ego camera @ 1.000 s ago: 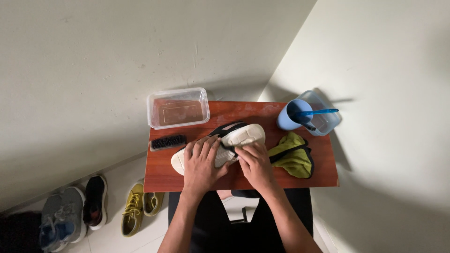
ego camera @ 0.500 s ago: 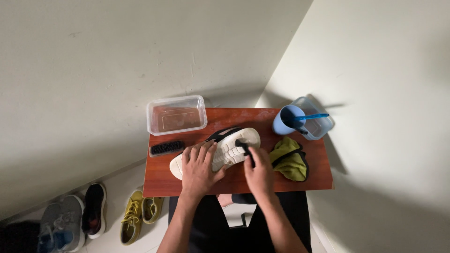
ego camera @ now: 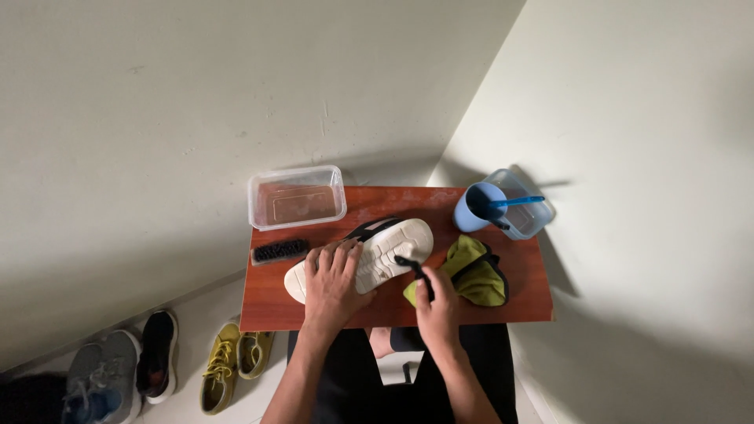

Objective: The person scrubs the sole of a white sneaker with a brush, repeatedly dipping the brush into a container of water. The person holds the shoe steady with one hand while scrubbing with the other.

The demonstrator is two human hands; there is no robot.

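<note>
Head view: shoe sole-up on small table, both hands on it

Head camera looks straight down on a small reddish-brown table (ego camera: 314, 314) pushed into a corner of pale walls.

- White-soled shoe (ego camera: 385, 247) lies sole-up across the middle of the table, black upper showing at its far edge.
- Left hand (ego camera: 334, 281) pressed flat over the near half of the sole, fingers spread, pinning it down; not wrapped around anything.
- Right hand (ego camera: 436, 302) closed on a small dark brush (ego camera: 414, 268), its tip touching the sole's right end.
- Yellow-green cloth (ego camera: 475, 271) with dark edging, bunched just right of the shoe, beside the right hand.
- Clear plastic container (ego camera: 297, 196) at the far left corner; black scrubbing brush (ego camera: 280, 250) just in front of it, near the left hand's fingertips.
- Blue cup (ego camera: 477, 208) at the far right, touching a clear tub (ego camera: 530, 216); a blue-handled tool (ego camera: 514, 202) rests across them.
- Floor, lower left: a grey shoe (ego camera: 102, 381), a black shoe (ego camera: 159, 355), a yellow pair (ego camera: 232, 365).
- Dark-trousered legs under the table edge.
</note>
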